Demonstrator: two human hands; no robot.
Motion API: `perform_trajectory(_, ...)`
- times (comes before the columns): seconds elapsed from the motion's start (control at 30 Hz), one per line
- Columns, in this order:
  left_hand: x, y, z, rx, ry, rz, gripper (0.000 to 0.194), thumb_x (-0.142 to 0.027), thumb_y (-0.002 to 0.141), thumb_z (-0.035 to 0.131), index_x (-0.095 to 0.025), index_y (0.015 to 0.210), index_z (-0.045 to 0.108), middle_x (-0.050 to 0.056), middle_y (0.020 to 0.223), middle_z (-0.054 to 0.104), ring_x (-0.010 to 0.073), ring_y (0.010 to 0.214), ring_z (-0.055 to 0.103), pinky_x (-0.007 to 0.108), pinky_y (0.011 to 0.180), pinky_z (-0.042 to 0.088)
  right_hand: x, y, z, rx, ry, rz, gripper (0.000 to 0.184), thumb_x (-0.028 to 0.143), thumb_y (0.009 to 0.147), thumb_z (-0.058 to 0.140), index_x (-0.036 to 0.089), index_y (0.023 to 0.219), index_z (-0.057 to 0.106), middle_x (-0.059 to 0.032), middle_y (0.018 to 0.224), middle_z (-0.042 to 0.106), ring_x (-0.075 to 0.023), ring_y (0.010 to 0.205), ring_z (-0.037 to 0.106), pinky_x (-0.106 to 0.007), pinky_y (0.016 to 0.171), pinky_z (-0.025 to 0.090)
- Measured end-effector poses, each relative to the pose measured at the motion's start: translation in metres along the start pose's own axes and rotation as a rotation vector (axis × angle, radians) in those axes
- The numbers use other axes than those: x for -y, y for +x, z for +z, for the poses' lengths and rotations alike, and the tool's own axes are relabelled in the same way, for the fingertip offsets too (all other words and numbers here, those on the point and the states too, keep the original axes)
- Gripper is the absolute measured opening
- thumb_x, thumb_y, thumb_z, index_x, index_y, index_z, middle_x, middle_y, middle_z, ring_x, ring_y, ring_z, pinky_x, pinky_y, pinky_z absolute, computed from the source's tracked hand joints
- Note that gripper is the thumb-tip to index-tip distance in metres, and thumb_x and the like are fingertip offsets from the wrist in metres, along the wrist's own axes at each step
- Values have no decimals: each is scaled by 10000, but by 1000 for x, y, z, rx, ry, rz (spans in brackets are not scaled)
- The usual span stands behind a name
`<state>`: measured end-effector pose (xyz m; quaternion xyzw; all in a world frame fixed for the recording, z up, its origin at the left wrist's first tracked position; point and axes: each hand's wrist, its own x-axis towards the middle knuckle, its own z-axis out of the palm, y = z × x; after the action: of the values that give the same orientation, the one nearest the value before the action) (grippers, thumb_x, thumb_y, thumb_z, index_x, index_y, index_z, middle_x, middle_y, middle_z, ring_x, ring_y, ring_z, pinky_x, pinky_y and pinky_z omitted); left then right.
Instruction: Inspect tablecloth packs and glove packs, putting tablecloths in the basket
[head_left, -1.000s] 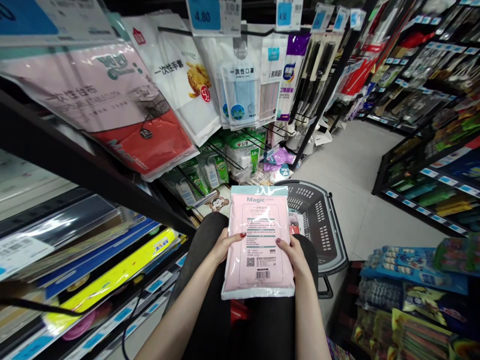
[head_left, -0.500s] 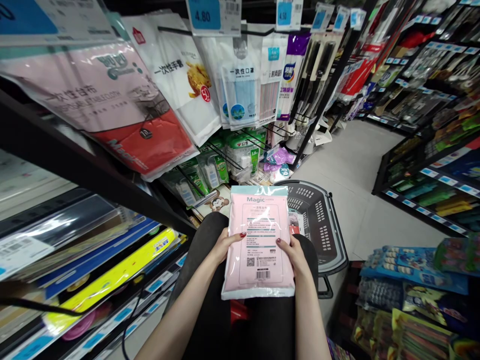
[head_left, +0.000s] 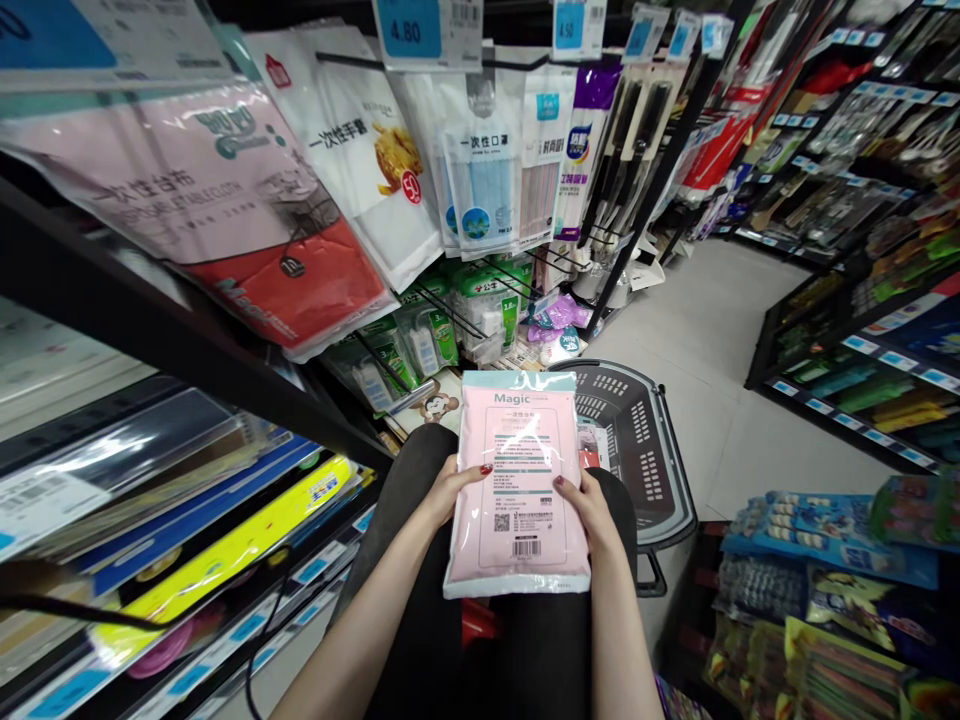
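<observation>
Between my two hands is a pink pack of disposable tablecloths [head_left: 523, 430], its printed back with a barcode facing up at me. My left hand [head_left: 448, 487] grips its left edge, thumb on top and the other fingers hidden underneath. On the opposite edge my right hand [head_left: 589, 505] holds it the same way. The pack is over my knees, with "Magic" printed along its top. A similar tablecloth pack [head_left: 225, 210], pink and red, hangs on the rack at upper left.
A dark shopping basket [head_left: 651, 450] with something in it stands on the floor just right of my knees. Hanging packs of gloves [head_left: 375, 150] and face masks [head_left: 481, 170] line the rack ahead. Bagged snacks [head_left: 825, 540] lie at lower right. A grey aisle floor [head_left: 697, 340] runs between shelves.
</observation>
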<state>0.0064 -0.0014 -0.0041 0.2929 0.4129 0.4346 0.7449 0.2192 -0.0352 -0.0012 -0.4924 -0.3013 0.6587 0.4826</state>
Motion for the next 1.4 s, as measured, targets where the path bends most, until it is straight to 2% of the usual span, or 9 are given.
perform_trajectory(0.2, -1, -1, 1, 2, 4, 4, 343, -194, 608, 673, -105, 938, 646, 113, 893, 691, 294, 831, 627, 403, 801, 443, -1, 1, -1, 8, -2, -5, 326, 335, 651, 675, 182, 932, 617, -80, 904, 670, -262, 816, 619, -392, 755, 459)
perform_trajectory(0.7, -2, -1, 2, -2, 8, 4, 430, -195, 610, 678, -82, 1020, 618, 136, 929, 679, 303, 861, 619, 416, 820, 439, 4, -1, 3, -7, -18, 20, 384, 380, 627, 685, 177, 946, 616, -81, 904, 677, -273, 840, 616, -387, 748, 468)
perform_trajectory(0.93, 0, 0, 0, -3, 18, 8, 376, -193, 615, 671, -82, 972, 631, 131, 898, 686, 303, 836, 624, 418, 802, 442, 2, -1, 2, -4, 6, 1, 383, 359, 619, 696, 167, 940, 615, -90, 896, 672, -270, 813, 616, -418, 771, 456)
perform_trajectory(1.4, -1, 0, 1, -32, 37, 10, 361, -205, 593, 681, -92, 933, 643, 129, 912, 684, 320, 862, 614, 416, 780, 452, 1, 0, 2, -17, -16, 14, 345, 344, 626, 692, 175, 919, 620, -67, 867, 678, -252, 792, 618, -387, 748, 469)
